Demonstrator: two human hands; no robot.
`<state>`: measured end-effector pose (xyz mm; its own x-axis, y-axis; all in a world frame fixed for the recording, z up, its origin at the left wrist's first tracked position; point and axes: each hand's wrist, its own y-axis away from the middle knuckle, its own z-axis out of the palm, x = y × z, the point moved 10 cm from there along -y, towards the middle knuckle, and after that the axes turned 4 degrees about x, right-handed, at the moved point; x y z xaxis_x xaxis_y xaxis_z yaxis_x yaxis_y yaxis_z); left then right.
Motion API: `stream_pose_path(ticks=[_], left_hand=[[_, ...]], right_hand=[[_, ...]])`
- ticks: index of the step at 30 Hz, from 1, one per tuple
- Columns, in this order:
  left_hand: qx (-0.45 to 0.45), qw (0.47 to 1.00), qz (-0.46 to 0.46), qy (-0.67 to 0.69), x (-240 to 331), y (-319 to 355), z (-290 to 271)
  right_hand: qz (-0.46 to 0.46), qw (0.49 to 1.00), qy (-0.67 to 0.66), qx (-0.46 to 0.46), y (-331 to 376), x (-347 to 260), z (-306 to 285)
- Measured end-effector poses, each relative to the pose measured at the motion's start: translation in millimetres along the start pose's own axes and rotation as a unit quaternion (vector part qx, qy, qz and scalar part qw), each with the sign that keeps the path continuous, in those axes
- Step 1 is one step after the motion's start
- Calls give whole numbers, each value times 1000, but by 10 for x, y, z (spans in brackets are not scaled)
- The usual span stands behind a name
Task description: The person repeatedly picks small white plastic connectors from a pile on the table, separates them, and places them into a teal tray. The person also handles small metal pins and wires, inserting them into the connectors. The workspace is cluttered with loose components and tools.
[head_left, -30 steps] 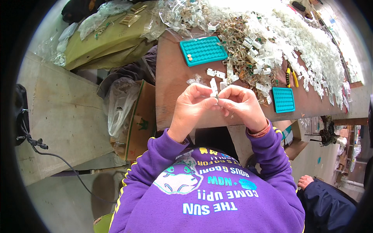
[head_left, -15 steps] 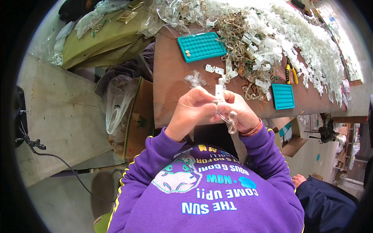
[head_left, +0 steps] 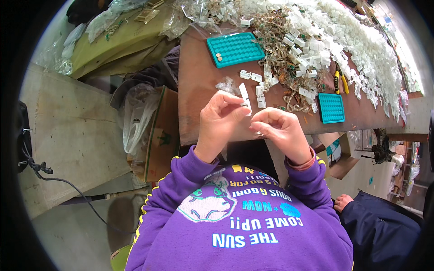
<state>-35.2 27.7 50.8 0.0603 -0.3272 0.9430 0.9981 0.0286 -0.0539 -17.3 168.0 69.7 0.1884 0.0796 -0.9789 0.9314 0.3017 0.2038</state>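
**Narrow white piece (head_left: pixel 244 96) pinched in left hand (head_left: pixel 226 113); dropping and mixing look the likeliest faults**

Landmark: larger teal tray (head_left: pixel 242 63), on the brown tabletop (head_left: pixel 194 97).

Left hand: nearer the person than the tray; thumb and forefinger closed on the narrow white piece, its far end pointing toward the tray and its near end just beside the other fingertips.

Right hand (head_left: pixel 281 130): nearer the person than the tray and off to its right. Thumb and forefinger drawn close together; a small pale bit (head_left: pixel 258 133) shows by the fingers. Cannot tell whether it is gripped.

Between tray and hands: loose white pieces (head_left: pixel 251 76) and clear scraps (head_left: pixel 227 86). Right of the tray: brownish tangle (head_left: pixel 279 56), white heap (head_left: pixel 361 58) beyond it, yellow-and-black pliers (head_left: pixel 341 82), smaller teal tray (head_left: pixel 331 108).

Risks (judgement): the pinch has little contact area, so a sideways push from the right fingertips could twist the narrow white piece loose. Both hands seem close to the near edge, so a dropped part might miss the tabletop. Landing among the loose white pieces, it would be hard to tell apart.
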Motion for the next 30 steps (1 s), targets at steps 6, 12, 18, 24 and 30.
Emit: stream_pose_path(ticks=[6,12,18,24,30], left_hand=[[-42,999,29,3,66,20,61],[-31,999,33,-14,51,-17,46],[-45,996,-44,69,-59,-8,116],[4,976,-150,161,-263,75,146],[-4,973,-183,139,-263,112,171]], right_hand=[[111,963,-236,-68,-39,234,125],[146,946,-285,-50,-30,310,131],[-31,999,-29,0,-33,-82,-28],[-70,996,15,60,14,-104,10],[-77,986,0,145,25,-7,-63]])
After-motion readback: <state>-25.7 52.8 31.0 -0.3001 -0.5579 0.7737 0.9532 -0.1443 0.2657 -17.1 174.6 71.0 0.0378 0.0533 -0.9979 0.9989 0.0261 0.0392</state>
